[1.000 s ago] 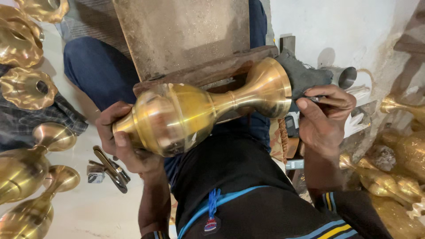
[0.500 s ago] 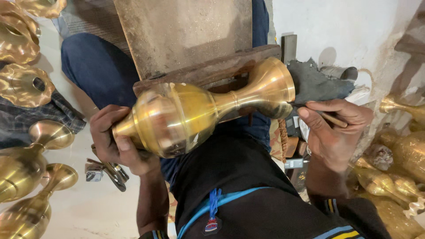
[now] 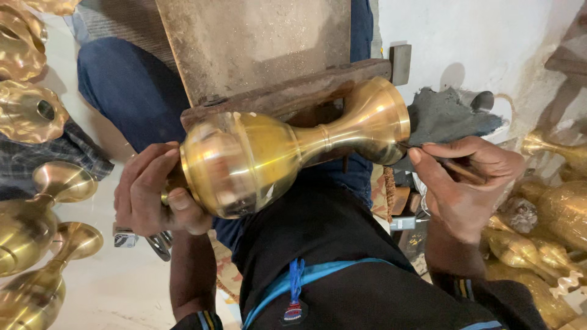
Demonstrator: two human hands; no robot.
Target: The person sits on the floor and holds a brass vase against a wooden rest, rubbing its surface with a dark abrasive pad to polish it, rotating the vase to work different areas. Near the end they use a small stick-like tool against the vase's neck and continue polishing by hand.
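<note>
Two hands work together: left hand (image 3: 153,192) clamps the brass vase (image 3: 287,150) steady, so right hand (image 3: 465,180) pinches a thin stick (image 3: 458,171) at its rim

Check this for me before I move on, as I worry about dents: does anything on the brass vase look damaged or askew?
Nothing stands out. The brass vase lies sideways against the wooden block, left hand at its rounded end, right hand with a thin tool at its flared end. No dents show.
</note>
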